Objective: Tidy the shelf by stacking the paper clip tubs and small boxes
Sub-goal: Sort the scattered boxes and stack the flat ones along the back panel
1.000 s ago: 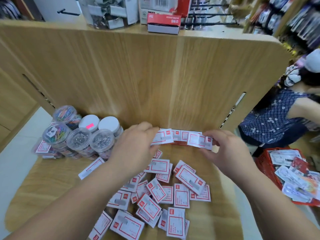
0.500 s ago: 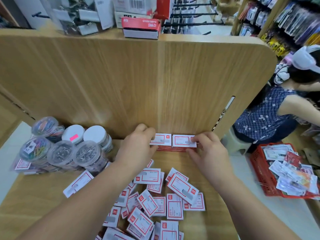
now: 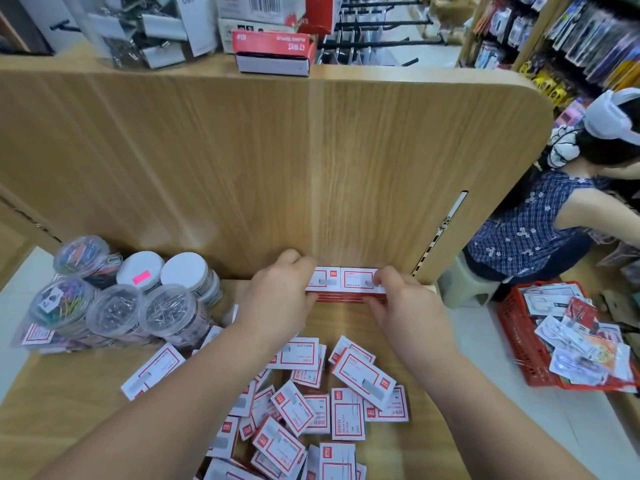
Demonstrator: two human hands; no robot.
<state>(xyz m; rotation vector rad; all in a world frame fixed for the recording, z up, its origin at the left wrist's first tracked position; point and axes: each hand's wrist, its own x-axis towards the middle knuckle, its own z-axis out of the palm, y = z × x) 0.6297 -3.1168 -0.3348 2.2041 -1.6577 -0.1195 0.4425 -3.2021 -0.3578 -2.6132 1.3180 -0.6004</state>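
A low stack of small white-and-red boxes (image 3: 349,282) sits on the wooden shelf (image 3: 69,403), pushed against the back panel. My left hand (image 3: 277,299) grips the stack's left end and my right hand (image 3: 401,303) grips its right end, thumbs on the front edge. Several more small boxes (image 3: 311,407) lie scattered in a loose pile nearer to me. A cluster of round clear paper clip tubs (image 3: 117,306) stands at the shelf's left, some with white lids (image 3: 142,271).
The upright wooden back panel (image 3: 242,161) closes the shelf behind the stack. Cartons (image 3: 273,51) rest on the ledge above. To the right a seated person (image 3: 540,223) works beside a red basket (image 3: 519,348) of packets on the floor.
Both hands lowered the row of boxes from mid-air onto the stack and pressed it back against the panel. The view shifted slightly closer.
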